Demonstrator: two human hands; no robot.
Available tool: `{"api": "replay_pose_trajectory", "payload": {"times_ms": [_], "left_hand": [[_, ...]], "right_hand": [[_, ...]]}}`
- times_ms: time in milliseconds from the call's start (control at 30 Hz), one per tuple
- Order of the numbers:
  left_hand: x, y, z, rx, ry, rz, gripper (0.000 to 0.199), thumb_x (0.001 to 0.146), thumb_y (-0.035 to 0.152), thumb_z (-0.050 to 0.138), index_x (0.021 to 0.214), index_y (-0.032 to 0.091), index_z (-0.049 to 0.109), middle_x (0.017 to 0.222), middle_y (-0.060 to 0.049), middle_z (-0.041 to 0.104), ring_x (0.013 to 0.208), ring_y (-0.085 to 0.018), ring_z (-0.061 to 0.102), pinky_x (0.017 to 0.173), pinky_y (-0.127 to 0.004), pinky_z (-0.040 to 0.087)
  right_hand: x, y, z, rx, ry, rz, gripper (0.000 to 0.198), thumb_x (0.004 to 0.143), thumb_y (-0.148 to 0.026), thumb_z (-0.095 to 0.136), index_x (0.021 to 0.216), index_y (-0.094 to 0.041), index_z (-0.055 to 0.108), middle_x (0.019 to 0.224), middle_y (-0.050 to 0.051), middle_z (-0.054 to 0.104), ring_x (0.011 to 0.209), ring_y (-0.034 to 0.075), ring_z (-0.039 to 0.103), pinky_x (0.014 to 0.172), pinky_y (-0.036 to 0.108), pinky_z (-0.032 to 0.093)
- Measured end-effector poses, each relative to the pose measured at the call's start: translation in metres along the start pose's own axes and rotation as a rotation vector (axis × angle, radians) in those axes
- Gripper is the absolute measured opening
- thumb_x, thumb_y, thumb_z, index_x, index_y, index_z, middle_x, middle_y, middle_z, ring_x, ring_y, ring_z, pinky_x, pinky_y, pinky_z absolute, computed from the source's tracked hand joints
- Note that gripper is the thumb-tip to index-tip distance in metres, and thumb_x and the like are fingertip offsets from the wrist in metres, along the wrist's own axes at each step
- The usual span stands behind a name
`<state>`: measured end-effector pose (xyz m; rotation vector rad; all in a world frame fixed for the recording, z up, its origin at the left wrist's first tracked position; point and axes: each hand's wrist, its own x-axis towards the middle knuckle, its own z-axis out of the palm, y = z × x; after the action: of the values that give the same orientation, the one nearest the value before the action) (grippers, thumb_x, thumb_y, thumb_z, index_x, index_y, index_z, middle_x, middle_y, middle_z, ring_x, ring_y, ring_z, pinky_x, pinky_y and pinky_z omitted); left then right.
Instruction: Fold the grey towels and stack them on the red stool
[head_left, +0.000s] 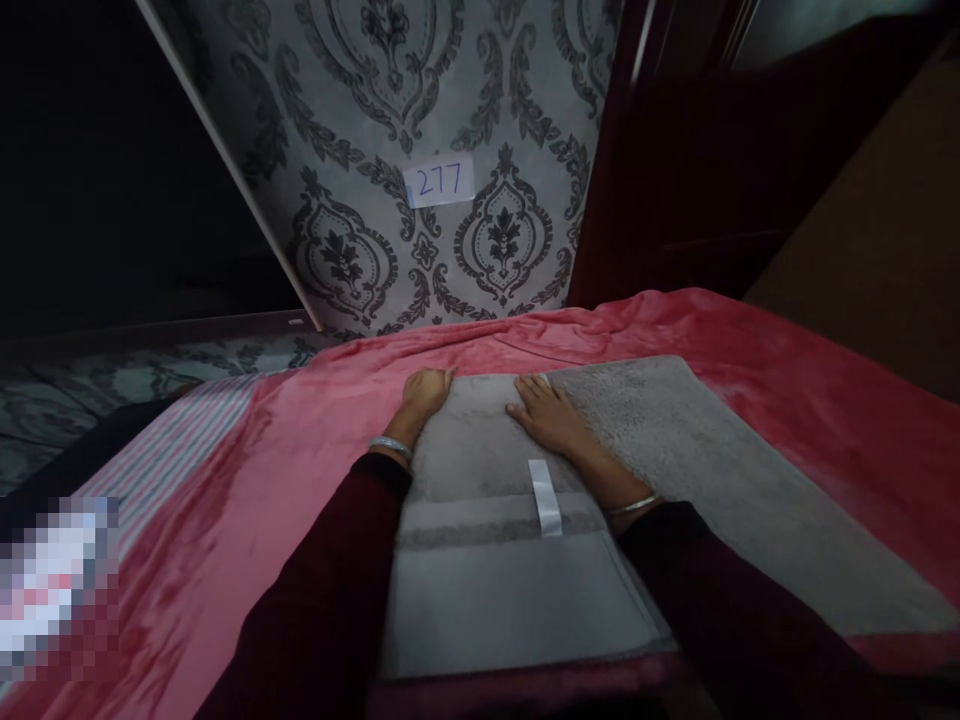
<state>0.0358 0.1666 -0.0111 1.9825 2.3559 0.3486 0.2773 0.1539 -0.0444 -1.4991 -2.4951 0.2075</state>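
A grey plush towel [720, 480] lies spread on a pink blanket, its left part folded over on itself. A white label [545, 498] sticks up from the folded part, beside a flatter woven band. My left hand [426, 392] is closed at the far left corner of the fold, its fingertips partly hidden by the hand itself. Flat on the folded layer near its far edge rests my right hand [549, 415], with fingers stretched out. Both wrists wear silver bangles.
The pink blanket [315, 450] covers the bed, with a striped sheet [176, 430] showing at the left. Behind stands a patterned wall with a paper [439, 180] marked 277. A dark screen-like panel [135, 170] is at the left and dark red woodwork [675, 180] at the right.
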Motion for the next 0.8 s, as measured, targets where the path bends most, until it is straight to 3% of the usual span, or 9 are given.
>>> {"api": "replay_pose_trajectory", "payload": {"times_ms": [133, 267, 400, 533, 633, 700, 800], "left_hand": [[0.002, -0.005, 0.0, -0.135, 0.043, -0.058, 0.044, 0.101, 0.044, 0.043, 0.096, 0.016, 0.077, 0.115, -0.02, 0.075, 0.118, -0.032, 0.067, 0.101, -0.04, 0.047], [-0.007, -0.025, -0.01, -0.322, 0.122, -0.167, 0.031, 0.097, 0.04, 0.049, 0.095, 0.017, 0.071, 0.104, -0.016, 0.076, 0.105, -0.027, 0.07, 0.088, -0.036, 0.051], [-0.046, -0.046, -0.014, -0.528, 0.168, -0.232, 0.034, 0.089, 0.051, 0.06, 0.093, 0.018, 0.066, 0.087, -0.009, 0.074, 0.078, -0.02, 0.069, 0.069, -0.029, 0.052], [-0.1, -0.055, -0.009, -1.069, 0.003, -0.269, 0.044, 0.068, 0.059, 0.078, 0.075, 0.018, 0.062, 0.064, -0.002, 0.065, 0.054, -0.014, 0.059, 0.053, -0.025, 0.046], [-0.128, -0.052, -0.005, -1.383, -0.107, -0.289, 0.048, 0.052, 0.053, 0.09, 0.074, 0.017, 0.066, 0.063, -0.003, 0.067, 0.056, -0.015, 0.061, 0.054, -0.026, 0.048], [-0.137, -0.046, -0.005, -1.428, -0.124, -0.274, 0.049, 0.05, 0.049, 0.092, 0.078, 0.017, 0.069, 0.069, -0.005, 0.071, 0.064, -0.019, 0.066, 0.061, -0.029, 0.052], [-0.145, -0.037, -0.005, -1.421, -0.133, -0.25, 0.051, 0.05, 0.049, 0.091, 0.085, 0.017, 0.07, 0.08, -0.008, 0.075, 0.076, -0.023, 0.07, 0.068, -0.032, 0.055]], "right_hand": [[0.0, 0.001, 0.001, -0.001, -0.005, 0.004, 0.067, 0.105, -0.051, 0.029, 0.16, -0.014, 0.037, 0.166, 0.013, 0.032, 0.155, 0.028, 0.024, 0.123, 0.05, 0.023], [0.001, 0.001, 0.002, 0.001, 0.002, -0.005, 0.066, 0.105, -0.053, 0.028, 0.159, -0.016, 0.037, 0.166, 0.013, 0.033, 0.155, 0.028, 0.025, 0.123, 0.05, 0.023], [0.001, 0.0, 0.001, -0.009, -0.008, -0.003, 0.066, 0.105, -0.051, 0.03, 0.16, -0.014, 0.036, 0.167, 0.015, 0.031, 0.155, 0.029, 0.024, 0.123, 0.051, 0.023], [0.003, 0.0, -0.001, -0.015, -0.045, 0.013, 0.065, 0.105, -0.049, 0.032, 0.16, -0.014, 0.035, 0.167, 0.014, 0.03, 0.156, 0.029, 0.023, 0.123, 0.051, 0.024], [0.012, 0.002, -0.008, -0.019, -0.073, 0.025, 0.059, 0.107, -0.043, 0.031, 0.16, -0.018, 0.036, 0.168, 0.012, 0.029, 0.156, 0.028, 0.023, 0.123, 0.051, 0.025], [0.023, 0.005, -0.014, -0.028, -0.085, 0.047, 0.055, 0.107, -0.035, 0.031, 0.159, -0.018, 0.038, 0.167, 0.013, 0.032, 0.155, 0.028, 0.027, 0.123, 0.052, 0.025], [0.043, 0.01, -0.026, -0.044, -0.114, 0.078, 0.052, 0.104, -0.029, 0.041, 0.155, -0.018, 0.046, 0.158, 0.017, 0.046, 0.145, 0.032, 0.043, 0.119, 0.055, 0.032]]}}
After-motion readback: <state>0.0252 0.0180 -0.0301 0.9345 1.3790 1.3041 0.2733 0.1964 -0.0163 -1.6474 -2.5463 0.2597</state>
